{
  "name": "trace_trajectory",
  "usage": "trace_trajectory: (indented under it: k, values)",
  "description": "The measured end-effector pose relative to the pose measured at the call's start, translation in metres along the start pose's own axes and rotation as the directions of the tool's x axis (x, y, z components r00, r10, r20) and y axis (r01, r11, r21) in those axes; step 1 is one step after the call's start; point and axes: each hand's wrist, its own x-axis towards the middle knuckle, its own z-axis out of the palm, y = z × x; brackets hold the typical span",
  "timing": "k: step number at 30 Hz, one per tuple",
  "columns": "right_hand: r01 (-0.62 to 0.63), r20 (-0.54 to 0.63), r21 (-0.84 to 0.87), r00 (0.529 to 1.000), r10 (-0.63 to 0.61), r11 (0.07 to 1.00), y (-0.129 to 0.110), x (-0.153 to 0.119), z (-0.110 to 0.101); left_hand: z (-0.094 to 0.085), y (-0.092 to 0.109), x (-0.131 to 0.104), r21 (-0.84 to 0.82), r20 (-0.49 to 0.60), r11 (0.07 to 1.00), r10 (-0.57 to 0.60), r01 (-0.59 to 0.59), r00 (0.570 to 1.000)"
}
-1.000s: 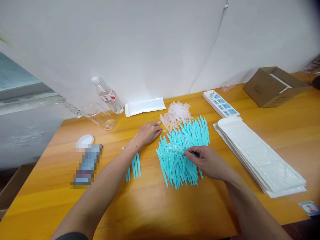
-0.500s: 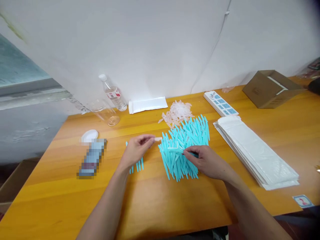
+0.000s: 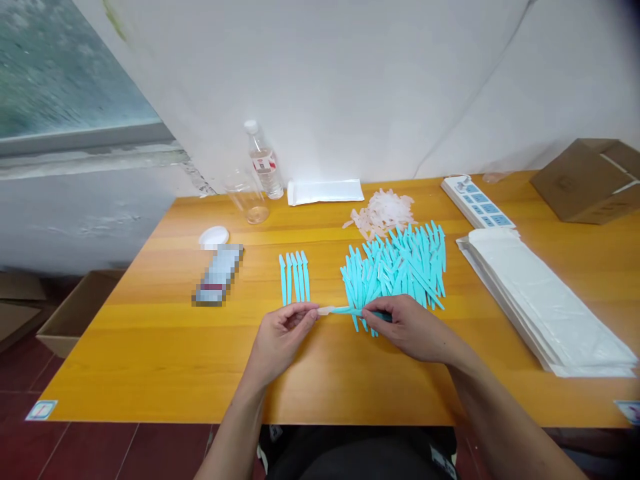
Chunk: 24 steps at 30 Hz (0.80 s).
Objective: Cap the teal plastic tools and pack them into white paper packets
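Between finger and thumb, my left hand (image 3: 285, 337) pinches a small translucent blade cap (image 3: 325, 311). A turquoise eyebrow razor (image 3: 347, 311) is pinched in my right hand (image 3: 405, 327), its tip pointing left. Cap and razor meet end to end in front of me; how far the cap covers the blade is unclear. Behind my right hand lies a heap of turquoise razors (image 3: 395, 263). Several razors (image 3: 295, 273) form a neat row beyond my left hand. A pile of translucent caps (image 3: 385, 210) lies behind the heap.
White padded envelopes (image 3: 550, 307) are stacked at right, by a power strip (image 3: 477, 202) and a cardboard box (image 3: 580, 183). Another white packet (image 3: 325, 192) lies by the wall. At left are a water bottle (image 3: 265, 163), clear jar (image 3: 247, 200), white lid (image 3: 214, 237) and blurred phone (image 3: 219, 275).
My hands have come together nearer the table's front edge, bringing the cap and razor tip into contact. The view has shifted, and the row of razors is now uncovered.
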Motion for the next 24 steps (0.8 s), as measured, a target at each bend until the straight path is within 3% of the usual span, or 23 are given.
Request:
trace_trajectory:
  k: [7, 12, 20, 24]
  values:
    - [-0.007, 0.070, -0.021, 0.998, 0.009, 1.000, -0.005, -0.005, 0.001, 0.005, 0.002, -0.004, 0.067, 0.057, 0.995, 0.076, -0.079, 0.996]
    - [-0.021, 0.069, -0.001, 0.997, 0.021, 1.000, -0.003, -0.004, 0.003, -0.002, -0.001, -0.002, 0.034, -0.003, 0.998, 0.055, -0.055, 0.998]
    - [-0.014, 0.078, 0.016, 0.997, 0.012, 1.000, -0.003, -0.003, 0.003, -0.002, 0.000, -0.002, 0.050, 0.030, 0.997, 0.049, -0.051, 0.998]
    - [0.000, 0.055, 0.002, 0.998, 0.000, 1.000, -0.004, -0.004, 0.002, -0.007, 0.001, -0.004, 0.051, -0.032, 0.998, 0.047, -0.046, 0.998]
